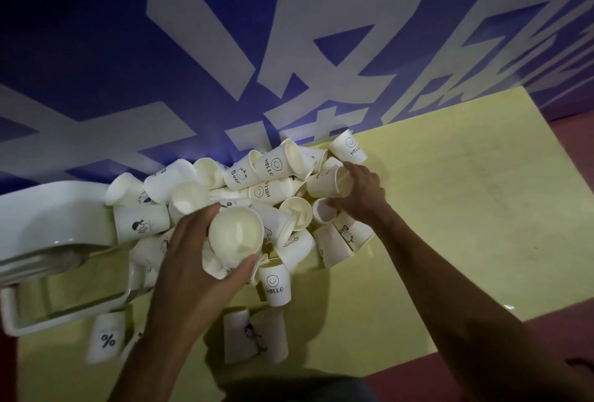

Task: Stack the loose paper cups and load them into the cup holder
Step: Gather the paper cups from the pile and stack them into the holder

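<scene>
Left hand [193, 260] grips near cup [236, 234], right hand [361, 197] far cup [324, 183]; cup holder [64, 218] cropped

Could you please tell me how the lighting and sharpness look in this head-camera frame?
Head view: dim; the wide angle stretches the wall; the % cup and holder near the left edge are smeared; the left hand shadows the table; the HELLO cup is legible.

A jumbled pile of white paper cups [266, 189], printed with smileys, "HELLO" and bears, lies on a yellow table [450, 192]. The left hand [193, 257] grips one open-mouthed cup [236, 234]. The right hand [363, 196] grips a sideways cup [323, 184]. A white cup holder [54, 221] lies against the pile's left.
</scene>
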